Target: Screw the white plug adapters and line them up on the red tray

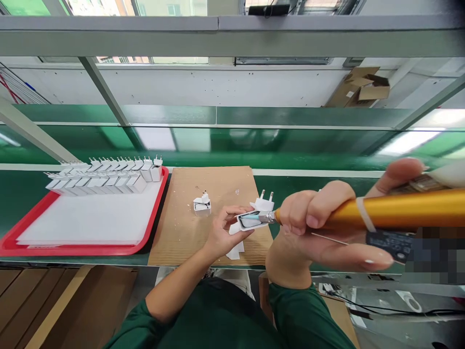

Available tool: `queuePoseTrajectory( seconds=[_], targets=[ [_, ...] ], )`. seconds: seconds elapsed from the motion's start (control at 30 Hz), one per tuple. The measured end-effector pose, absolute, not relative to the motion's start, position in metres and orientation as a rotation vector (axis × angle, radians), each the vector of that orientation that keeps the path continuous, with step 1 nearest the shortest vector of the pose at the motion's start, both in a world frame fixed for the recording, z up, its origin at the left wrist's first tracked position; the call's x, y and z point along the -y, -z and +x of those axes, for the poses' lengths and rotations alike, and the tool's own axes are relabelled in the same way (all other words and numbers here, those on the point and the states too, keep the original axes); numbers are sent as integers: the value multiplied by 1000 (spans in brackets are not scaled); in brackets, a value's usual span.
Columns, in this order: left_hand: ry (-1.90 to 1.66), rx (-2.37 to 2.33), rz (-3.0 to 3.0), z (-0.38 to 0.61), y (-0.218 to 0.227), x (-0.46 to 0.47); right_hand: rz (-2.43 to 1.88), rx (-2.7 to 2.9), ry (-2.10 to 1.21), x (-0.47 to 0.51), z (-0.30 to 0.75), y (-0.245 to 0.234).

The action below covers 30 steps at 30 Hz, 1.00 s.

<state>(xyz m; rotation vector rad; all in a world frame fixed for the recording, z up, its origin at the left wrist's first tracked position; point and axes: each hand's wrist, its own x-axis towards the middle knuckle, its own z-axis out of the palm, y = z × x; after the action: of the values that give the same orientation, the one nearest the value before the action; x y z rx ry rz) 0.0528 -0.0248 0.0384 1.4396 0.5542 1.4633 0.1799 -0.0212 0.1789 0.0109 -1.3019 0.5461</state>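
My left hand [227, 230] is closed around a white plug charger housing [241, 224], which is open on the side facing me; two metal prongs point up at its far end. In my right hand [327, 223] is a gold tubular hand tool [410, 208] with a metal collar and a thin pale blue tip. That tip lies at the housing's opening; how deep it goes I cannot tell. A black lever switch [390, 245] is fastened on the tool. Below the housing lie white pieces [236, 249]. Another charger housing [202, 207] stands upright on the cardboard sheet [178, 232].
To the left, a red tray [156, 213] lined with white sheets holds rows of several white plug chargers [105, 182], prongs up. A metal frame bar [181, 36] crosses above the green bench. Behind it sits an opened carton [359, 89].
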Motion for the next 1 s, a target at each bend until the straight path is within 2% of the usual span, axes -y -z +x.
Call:
queuePoseTrajectory(
  seconds=[0.47, 1.0],
  targets=[
    [-1458, -581, 1405, 55, -39, 26, -182, 1132, -595, 30, 179, -170],
    [-1470, -595, 1421, 54, -39, 26, -98, 1128, -647, 26, 183, -163]
  ],
)
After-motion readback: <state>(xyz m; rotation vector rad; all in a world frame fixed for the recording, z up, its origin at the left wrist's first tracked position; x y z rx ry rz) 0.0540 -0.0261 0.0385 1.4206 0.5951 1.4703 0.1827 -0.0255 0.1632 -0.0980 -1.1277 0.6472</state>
